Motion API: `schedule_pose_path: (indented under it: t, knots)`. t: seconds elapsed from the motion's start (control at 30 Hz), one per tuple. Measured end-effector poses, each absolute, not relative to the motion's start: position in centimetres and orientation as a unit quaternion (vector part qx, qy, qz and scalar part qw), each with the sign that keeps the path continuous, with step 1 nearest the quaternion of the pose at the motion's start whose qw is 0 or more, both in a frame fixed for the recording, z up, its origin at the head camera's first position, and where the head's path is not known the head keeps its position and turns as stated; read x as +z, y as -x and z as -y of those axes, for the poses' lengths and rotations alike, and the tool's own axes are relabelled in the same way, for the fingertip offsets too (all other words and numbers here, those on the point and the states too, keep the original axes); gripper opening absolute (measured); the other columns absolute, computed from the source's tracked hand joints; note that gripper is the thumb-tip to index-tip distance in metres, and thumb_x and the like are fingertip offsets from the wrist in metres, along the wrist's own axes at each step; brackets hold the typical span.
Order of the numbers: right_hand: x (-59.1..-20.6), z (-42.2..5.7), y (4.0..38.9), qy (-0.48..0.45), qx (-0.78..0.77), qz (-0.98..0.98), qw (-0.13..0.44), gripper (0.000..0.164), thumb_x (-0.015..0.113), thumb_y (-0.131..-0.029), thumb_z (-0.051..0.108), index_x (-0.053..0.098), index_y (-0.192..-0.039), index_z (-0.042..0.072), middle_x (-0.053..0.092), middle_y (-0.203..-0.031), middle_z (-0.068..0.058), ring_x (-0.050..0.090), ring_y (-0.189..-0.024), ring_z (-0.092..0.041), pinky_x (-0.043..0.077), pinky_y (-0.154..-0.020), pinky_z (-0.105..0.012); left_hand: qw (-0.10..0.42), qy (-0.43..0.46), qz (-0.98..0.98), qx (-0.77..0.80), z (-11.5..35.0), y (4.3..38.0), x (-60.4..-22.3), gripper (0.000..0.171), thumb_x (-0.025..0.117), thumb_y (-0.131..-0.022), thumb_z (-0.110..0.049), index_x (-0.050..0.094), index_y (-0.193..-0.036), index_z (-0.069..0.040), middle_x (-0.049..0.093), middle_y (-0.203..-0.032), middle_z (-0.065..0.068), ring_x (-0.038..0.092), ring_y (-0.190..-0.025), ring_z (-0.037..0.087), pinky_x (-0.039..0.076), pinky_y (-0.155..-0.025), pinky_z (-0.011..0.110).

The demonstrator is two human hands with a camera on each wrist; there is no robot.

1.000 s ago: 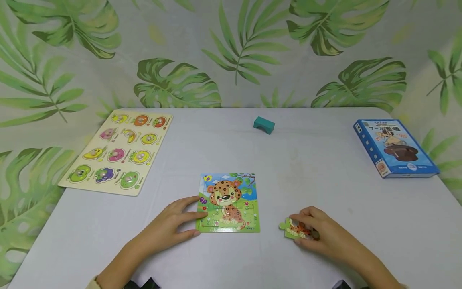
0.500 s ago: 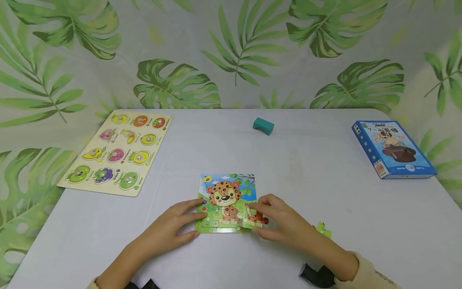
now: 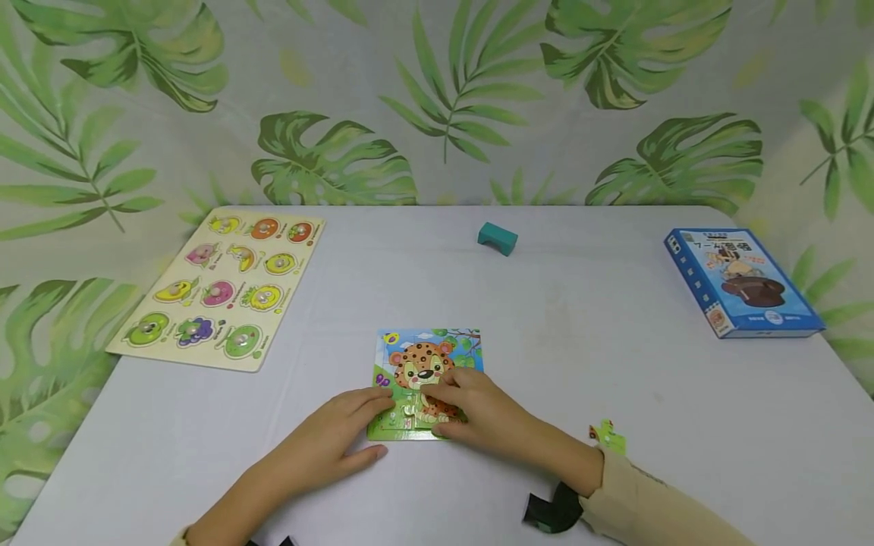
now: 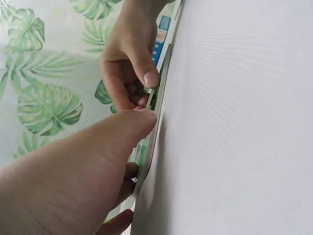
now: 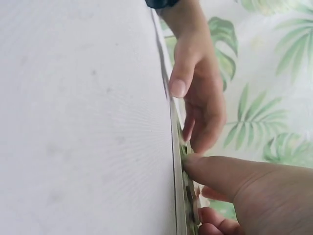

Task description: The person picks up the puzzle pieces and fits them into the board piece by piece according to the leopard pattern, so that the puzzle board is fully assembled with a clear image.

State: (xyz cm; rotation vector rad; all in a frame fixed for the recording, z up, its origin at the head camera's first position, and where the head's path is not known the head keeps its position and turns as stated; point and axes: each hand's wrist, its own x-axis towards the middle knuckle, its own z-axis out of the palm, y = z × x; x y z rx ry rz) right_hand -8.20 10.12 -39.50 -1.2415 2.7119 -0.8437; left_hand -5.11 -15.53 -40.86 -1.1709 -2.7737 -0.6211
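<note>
A square jigsaw puzzle (image 3: 467, 343) with a cartoon leopard lies flat on the table, in the middle of the head view. My right hand (image 3: 488, 406) pinches a jigsaw piece (image 3: 437, 406) between thumb and fingers, over the lower middle of the picture. The piece shows the leopard's spotted body and feet. On the puzzle's left side rests my left hand (image 3: 328, 436), fingertips on the picture and thumb at the near left corner. In the left wrist view, the thumb of the right hand (image 4: 129, 49) is close above the puzzle's thin edge.
A loose green jigsaw piece (image 3: 610, 437) lies beside my right forearm. At the left is a fruit peg puzzle board (image 3: 184, 356). A teal arch block (image 3: 498, 238) stands near the back edge, and a blue box (image 3: 751, 292) lies at the right.
My right hand has carried the leopard-body piece leftward from the table onto the puzzle, uncovering the loose green piece. My left fingers have shifted slightly inward on the picture.
</note>
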Motion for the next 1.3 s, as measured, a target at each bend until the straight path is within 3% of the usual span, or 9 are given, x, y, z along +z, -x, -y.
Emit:
schedule_pose_path:
  t: [0.2, 0.37, 0.67, 0.8, 0.93, 1.07, 1.2, 1.3]
  knots:
    - [-39.3, -9.8, 8.5, 0.401, -0.264, -0.876, 0.047, 0.040, 0.071, -0.076, 0.029, 0.065, -0.113, 0.014, 0.045, -0.090, 0.009, 0.039, -0.079, -0.008, 0.034, -0.068, -0.022, 0.056, 0.405, 0.896, -0.173, 15.1, 5.1, -41.1, 0.050, 0.057, -0.084, -0.045, 0.050, -0.129, -0.025, 0.044, -0.127, 0.008, 0.040, -0.117, 0.025, 0.033, -0.095, 0.042]
    - [-39.2, -9.8, 8.6, 0.404, -0.251, -0.878, 0.051, 0.042, 0.070, -0.076, 0.035, 0.065, -0.113, 0.017, 0.044, -0.093, 0.010, 0.040, -0.083, -0.008, 0.032, -0.076, -0.028, 0.049, 0.396, 0.903, -0.160, 14.9, 5.0, -41.1, 0.046, 0.058, -0.083, -0.045, 0.054, -0.125, -0.027, 0.044, -0.126, 0.009, 0.039, -0.118, 0.025, 0.032, -0.095, 0.042]
    - [-38.9, -11.5, 8.3, 0.414, -0.197, -0.880, 0.121, 0.060, 0.047, -0.084, 0.058, 0.041, -0.136, 0.028, 0.039, -0.118, 0.006, 0.033, -0.113, -0.014, 0.016, -0.099, -0.043, 0.036, 0.377, 0.911, -0.162, 14.6, 5.2, -40.5, 0.041, 0.063, -0.081, -0.037, 0.058, -0.121, -0.028, 0.048, -0.122, 0.007, 0.043, -0.113, 0.023, 0.033, -0.095, 0.042]
    - [-38.4, -12.6, 8.1, 0.392, -0.239, -0.875, 0.157, 0.063, 0.053, -0.083, 0.054, 0.037, -0.138, 0.027, 0.036, -0.133, 0.002, 0.029, -0.122, -0.017, 0.023, -0.100, -0.044, 0.036, 0.374, 0.911, -0.169, 14.5, 5.3, -40.5, 0.040, 0.065, -0.080, -0.035, 0.060, -0.119, -0.028, 0.050, -0.119, 0.006, 0.045, -0.109, 0.021, 0.034, -0.094, 0.040]
    - [-37.3, -14.4, 7.7, 0.350, -0.289, -0.874, 0.175, 0.063, 0.060, -0.082, 0.045, 0.037, -0.137, 0.024, 0.032, -0.134, 0.007, 0.030, -0.123, -0.012, 0.034, -0.096, -0.038, 0.039, 0.375, 0.910, -0.175, 14.5, 5.4, -40.6, 0.040, 0.066, -0.079, -0.034, 0.060, -0.118, -0.028, 0.050, -0.118, 0.005, 0.046, -0.107, 0.020, 0.034, -0.093, 0.038]
    - [-35.6, -16.8, 6.7, 0.315, -0.309, -0.886, 0.146, 0.063, 0.065, -0.082, 0.036, 0.036, -0.136, 0.022, 0.030, -0.135, 0.007, 0.030, -0.123, -0.012, 0.038, -0.094, -0.039, 0.040, 0.373, 0.909, -0.181, 14.5, 5.3, -40.8, 0.040, 0.066, -0.079, -0.034, 0.060, -0.118, -0.029, 0.050, -0.118, 0.004, 0.046, -0.106, 0.019, 0.034, -0.093, 0.038]
    - [-34.2, -19.6, 5.4, 0.289, -0.310, -0.903, 0.077, 0.068, 0.069, -0.078, 0.030, 0.035, -0.136, 0.023, 0.032, -0.135, 0.005, 0.033, -0.122, -0.016, 0.040, -0.090, -0.043, 0.038, 0.368, 0.910, -0.186, 14.6, 5.3, -40.8, 0.040, 0.066, -0.079, -0.034, 0.060, -0.118, -0.029, 0.050, -0.118, 0.004, 0.045, -0.107, 0.019, 0.034, -0.093, 0.038]
    - [-33.8, -21.8, 4.3, 0.271, -0.312, -0.910, 0.019, 0.073, 0.073, -0.074, 0.026, 0.035, -0.136, 0.023, 0.035, -0.134, 0.005, 0.034, -0.121, -0.014, 0.036, -0.094, -0.028, 0.038, 0.367, 0.910, -0.190, 14.6, 5.3, -40.8, 0.040, 0.066, -0.079, -0.034, 0.060, -0.118, -0.029, 0.049, -0.118, 0.004, 0.045, -0.107, 0.019, 0.033, -0.093, 0.039]
